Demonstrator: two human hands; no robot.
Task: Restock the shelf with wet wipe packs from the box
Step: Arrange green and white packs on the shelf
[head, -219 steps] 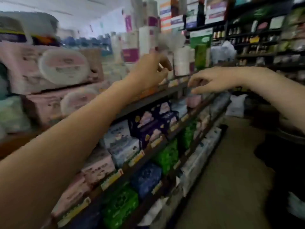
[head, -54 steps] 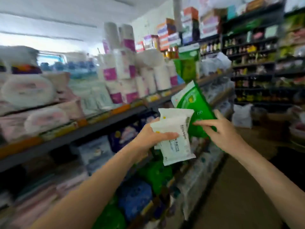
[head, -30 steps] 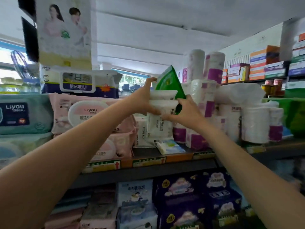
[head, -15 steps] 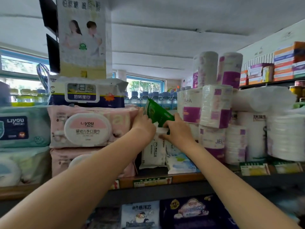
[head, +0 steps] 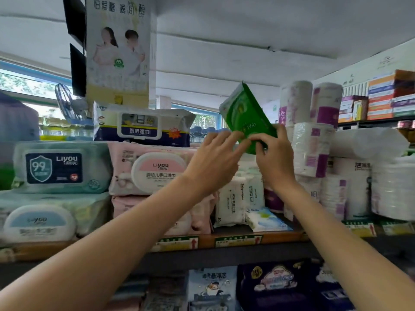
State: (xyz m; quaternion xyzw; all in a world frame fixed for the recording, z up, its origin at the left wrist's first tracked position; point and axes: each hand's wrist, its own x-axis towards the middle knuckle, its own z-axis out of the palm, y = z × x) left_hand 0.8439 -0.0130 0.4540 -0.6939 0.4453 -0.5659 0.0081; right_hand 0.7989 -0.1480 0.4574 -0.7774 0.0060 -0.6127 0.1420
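Both hands were raised to the top shelf [head: 235,241] of a shop aisle, gripping one green pack [head: 246,118] between them. The right hand [head: 272,161] pinched the pack's lower edge with thumb and fingers closed on it; the left hand [head: 215,162] had its fingertips pressed to the same edge, fingers loosely curled. The pack was tilted, held in the air above two white wipe packs [head: 239,200] that stood upright on the shelf. A flat blue-and-white pack [head: 266,218] lay just in front of them. Pink packs [head: 152,171] were stacked to the left, with a teal pack [head: 60,167] beyond; paper rolls [head: 314,149] stood to the right. A poster [head: 118,48] hung overhead.
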